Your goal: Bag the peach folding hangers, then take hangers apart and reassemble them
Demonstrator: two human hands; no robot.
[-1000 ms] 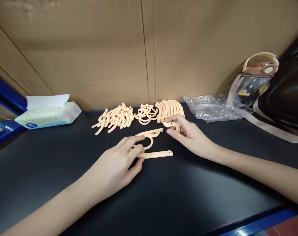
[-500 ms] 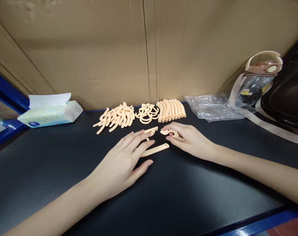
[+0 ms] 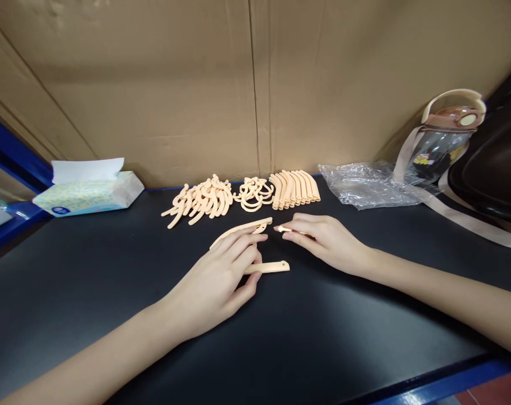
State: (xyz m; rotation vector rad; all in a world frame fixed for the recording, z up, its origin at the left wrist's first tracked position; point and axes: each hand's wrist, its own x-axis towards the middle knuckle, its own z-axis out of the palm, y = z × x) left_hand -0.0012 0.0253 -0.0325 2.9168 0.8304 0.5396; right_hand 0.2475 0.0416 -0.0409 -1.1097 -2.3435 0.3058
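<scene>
My left hand (image 3: 221, 267) has its thumb and a finger closed on a straight beige plastic hanger arm (image 3: 274, 267), whose holed end points right. Its other fingers stretch over a second, curved hanger arm (image 3: 230, 232) lying on the table. Part of a smaller beige piece (image 3: 261, 229) shows beside that arm's right end; the rest is hidden by the fingers. To the right, my right hand (image 3: 318, 233) pinches a small curved hanger hook (image 3: 285, 229), now seen edge-on and mostly covered by the fingers. A gap separates the two hands.
Behind the hands lie a heap of curved arms (image 3: 204, 199), a pile of hooks (image 3: 253, 194) and a row of grooved arms (image 3: 295, 189). A tissue pack (image 3: 86, 194) sits left; a plastic bag (image 3: 360, 183) and strapped bottle (image 3: 438, 146) stand right. Cardboard (image 3: 175, 84) backs the black table (image 3: 322, 337).
My left thumb and finger have closed on the nearer hanger arm, which has shifted slightly toward me and levelled. My right hand has turned the hook from flat-on to edge-on.
</scene>
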